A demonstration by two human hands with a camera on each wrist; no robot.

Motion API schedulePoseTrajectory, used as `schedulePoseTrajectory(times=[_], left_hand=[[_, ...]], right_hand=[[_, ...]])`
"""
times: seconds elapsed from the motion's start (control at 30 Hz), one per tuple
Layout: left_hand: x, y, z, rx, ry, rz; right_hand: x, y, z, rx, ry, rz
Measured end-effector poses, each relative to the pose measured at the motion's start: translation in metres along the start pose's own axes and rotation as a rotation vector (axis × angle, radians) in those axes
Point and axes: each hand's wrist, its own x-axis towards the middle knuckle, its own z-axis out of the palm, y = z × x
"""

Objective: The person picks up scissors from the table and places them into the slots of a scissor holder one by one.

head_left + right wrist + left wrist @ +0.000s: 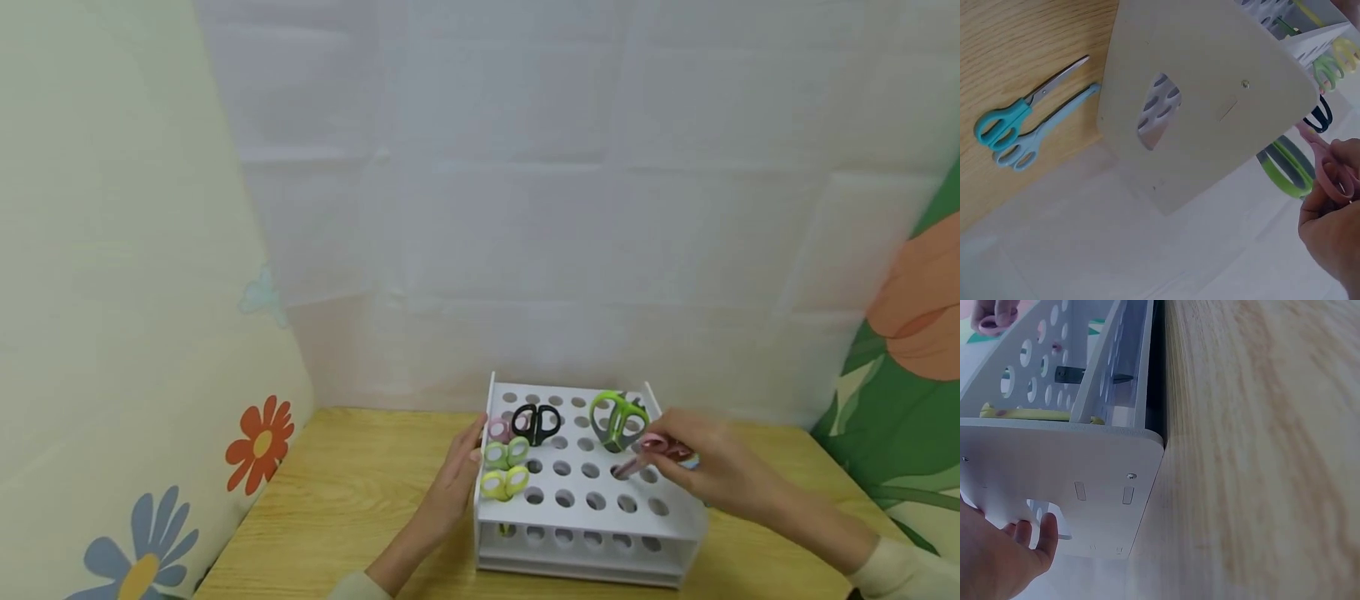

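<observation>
A white rack (577,521) with rows of round holes stands on the wooden table. My left hand (450,479) rests against its left side panel, fingertips at the handle cut-out in the left wrist view. My right hand (708,458) pinches pink scissors (1330,178) by the handles, tilted, with the blades pointing down at a hole in the second row from the front. Standing in the rack are yellow scissors (504,483), light green scissors (506,453), black-handled scissors (536,423), another pink pair (498,429) partly hidden, and larger green-and-grey scissors (618,423).
Teal-handled scissors (1004,125) and light blue scissors (1022,149) lie on the table (1022,37) beside the rack's right panel. Behind the rack hangs a white sheet (525,250). Flower-printed cloths flank the table at left and right.
</observation>
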Motion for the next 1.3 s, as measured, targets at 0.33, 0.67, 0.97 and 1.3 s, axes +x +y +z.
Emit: schedulePoseTrajectory(times=[0.33,0.67,0.97,1.3], left_hand=[[0.003,0.001,0.004,0.005,-0.018,-0.022],[0.0,0.002,0.006,0.01,-0.01,-0.039],[-0.002,0.006,0.003,-0.024,0.001,-0.074],[-0.001,0.008,0.001,-0.031,0.01,-0.089]], right_hand=[[0.0,-0.004,0.025,0.037,-0.084,-0.032],[0.002,-0.006,0.035,-0.09,-0.092,0.074],[0.007,-0.006,0.039,-0.177,-0.161,0.1],[0.013,-0.003,0.042,-0.253,-0.2,0.094]])
